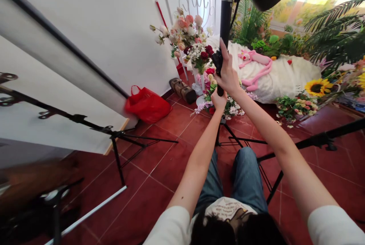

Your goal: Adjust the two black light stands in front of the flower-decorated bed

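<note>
Black stand (225,22) upright in front of the person, its pole running through both grips: left hand (219,101) closed around the lower section, right hand (229,75) just above, wrapped at the black clamp (217,61) with one finger extended up along the pole. Red bag (150,105) on the tiled floor (162,159) against the wall, left of the stand and well apart from both hands; contents not visible. Shirt (230,206) bears printed lettering, too small to read.

red tiled floor (162,157), black stand (217,62), red bag (148,105)
</note>
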Available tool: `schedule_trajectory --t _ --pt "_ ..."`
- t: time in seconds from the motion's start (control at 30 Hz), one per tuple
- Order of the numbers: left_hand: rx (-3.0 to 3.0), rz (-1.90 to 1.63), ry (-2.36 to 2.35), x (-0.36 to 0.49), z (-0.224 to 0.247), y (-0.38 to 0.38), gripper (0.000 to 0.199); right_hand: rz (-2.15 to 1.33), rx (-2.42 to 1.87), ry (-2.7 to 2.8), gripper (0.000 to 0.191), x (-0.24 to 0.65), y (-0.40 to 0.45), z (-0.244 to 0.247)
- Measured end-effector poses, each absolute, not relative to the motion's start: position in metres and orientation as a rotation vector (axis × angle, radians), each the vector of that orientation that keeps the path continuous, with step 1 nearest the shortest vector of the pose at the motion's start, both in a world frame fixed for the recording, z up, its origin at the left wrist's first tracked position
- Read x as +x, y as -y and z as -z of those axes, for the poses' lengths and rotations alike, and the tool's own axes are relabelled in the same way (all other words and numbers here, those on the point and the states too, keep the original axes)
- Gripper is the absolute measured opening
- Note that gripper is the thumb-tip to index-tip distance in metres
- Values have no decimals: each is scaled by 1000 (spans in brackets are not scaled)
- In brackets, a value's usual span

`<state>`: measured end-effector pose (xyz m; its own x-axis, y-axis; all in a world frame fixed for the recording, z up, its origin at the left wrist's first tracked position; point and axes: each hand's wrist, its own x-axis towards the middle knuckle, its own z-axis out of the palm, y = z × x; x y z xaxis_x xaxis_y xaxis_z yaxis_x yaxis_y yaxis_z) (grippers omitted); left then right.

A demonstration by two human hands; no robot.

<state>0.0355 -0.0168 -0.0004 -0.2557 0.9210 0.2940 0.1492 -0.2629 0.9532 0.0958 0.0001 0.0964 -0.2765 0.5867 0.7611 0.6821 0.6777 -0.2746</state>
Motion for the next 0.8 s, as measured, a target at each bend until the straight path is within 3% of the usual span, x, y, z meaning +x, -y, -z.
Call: schedule_trajectory --t 0.2,0.37,0.67,0.8 --pt "1403 -1565 -1187 26 2 13 12 117 -1091 1923 68 89 -2 -96" --pt "1440 -1551 -1177 20 26 16 33 161 -1046 2006 69 96 14 -103" --pt "1432 -1498 -977 22 62 -1 24 -59 -1199 1988 67 99 21 -27" --pt "1380 -1539 -1021 25 66 -5 28 -108 -1264 1861 63 88 31 -20"
